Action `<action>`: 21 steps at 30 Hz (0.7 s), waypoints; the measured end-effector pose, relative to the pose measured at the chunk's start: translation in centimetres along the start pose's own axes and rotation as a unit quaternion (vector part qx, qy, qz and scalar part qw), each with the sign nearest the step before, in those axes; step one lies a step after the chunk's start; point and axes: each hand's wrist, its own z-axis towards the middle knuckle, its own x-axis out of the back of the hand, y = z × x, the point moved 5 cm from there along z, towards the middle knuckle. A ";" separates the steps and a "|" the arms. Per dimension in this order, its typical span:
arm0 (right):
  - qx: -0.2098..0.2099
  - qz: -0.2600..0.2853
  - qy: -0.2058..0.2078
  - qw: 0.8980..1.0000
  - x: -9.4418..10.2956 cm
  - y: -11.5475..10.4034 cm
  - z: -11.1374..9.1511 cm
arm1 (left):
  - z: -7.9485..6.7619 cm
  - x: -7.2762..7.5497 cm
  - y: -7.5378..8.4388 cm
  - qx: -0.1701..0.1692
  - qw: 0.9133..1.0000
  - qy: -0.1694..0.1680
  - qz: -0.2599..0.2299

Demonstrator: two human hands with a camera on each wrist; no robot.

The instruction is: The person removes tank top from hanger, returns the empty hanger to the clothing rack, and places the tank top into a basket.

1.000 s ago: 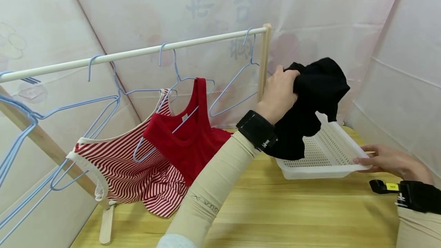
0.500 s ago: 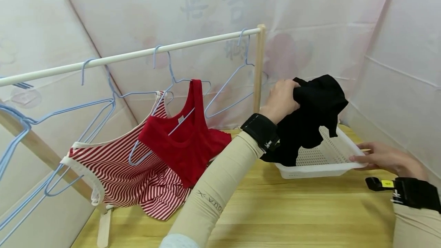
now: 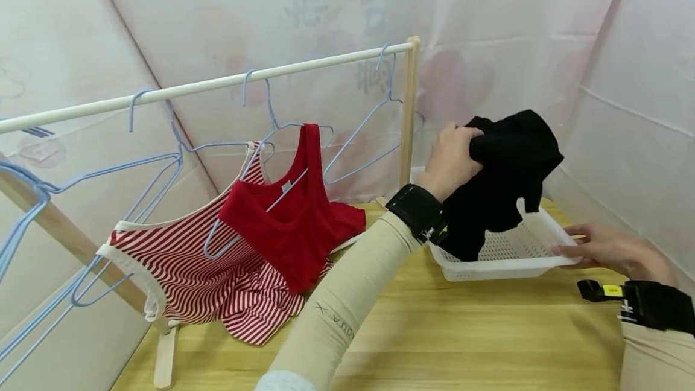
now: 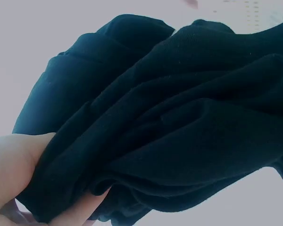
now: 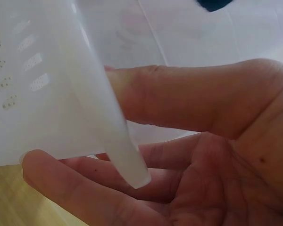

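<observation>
My left hand [image 3: 450,158] holds a crumpled black garment [image 3: 505,174] by one edge, thumb on one side and fingers on the other in the left wrist view. The cloth hangs in loose folds over a white plastic basket [image 3: 521,269], hiding its left part and some of the perforated bottom. At the basket's right end my right hand [image 3: 613,249] grips the rim. In the right wrist view the thumb lies against the outside of the rim [image 5: 96,89], while the fingers [image 5: 66,181] reach underneath.
A wooden rack with a white rod [image 3: 217,84] stands at left. A red tank top [image 3: 288,216] and a red-and-white striped garment [image 3: 201,264] hang from blue wire hangers. One bare hanger [image 3: 358,131] is beside the right post [image 3: 409,113]. Several more crowd the left end.
My left hand has lowered the black garment slightly toward the basket, then shifted a little right. My right hand stays at the basket's edge.
</observation>
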 end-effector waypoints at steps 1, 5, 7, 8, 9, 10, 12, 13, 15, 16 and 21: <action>-0.004 -0.001 0.002 1.000 0.0 0.0 0.0 | -0.1 -0.5 -0.1 0.001 1.000 -0.008 0.003; -0.012 -0.010 0.007 1.000 -0.1 -0.2 0.1 | -0.6 -2.4 -0.9 0.015 0.999 -0.035 0.005; -0.015 -0.014 0.008 1.000 -0.2 -0.3 0.1 | -0.8 -3.2 -1.3 0.023 0.999 -0.048 0.005; -0.015 -0.016 0.008 1.000 -0.2 -0.4 0.1 | -0.9 -3.5 -1.4 0.024 0.998 -0.054 0.004; -0.016 -0.017 0.009 1.000 -0.2 -0.5 0.1 | -0.9 -3.8 -1.6 0.023 0.998 -0.060 0.005; -0.017 -0.017 0.010 1.000 -0.2 -0.5 0.1 | -1.0 -4.1 -1.7 0.023 0.997 -0.067 0.007; -0.018 -0.015 0.010 1.000 -0.3 -0.6 0.1 | -1.1 -4.8 -1.8 0.016 0.996 -0.083 0.014; -0.018 -0.013 0.009 1.000 -0.3 -0.7 0.1 | -1.1 -5.0 -1.8 0.010 0.996 -0.091 0.016; -0.021 -0.009 0.008 1.000 -0.2 -0.7 0.1 | -1.2 -5.6 -1.8 -0.002 0.994 -0.107 0.025; -0.021 -0.008 0.008 1.000 -0.2 -0.7 0.1 | -1.3 -5.9 -1.8 -0.006 0.993 -0.117 0.027; -0.017 -0.003 0.003 1.000 -0.1 -0.6 0.1 | -1.2 -7.1 -1.8 -0.004 0.987 -0.159 0.039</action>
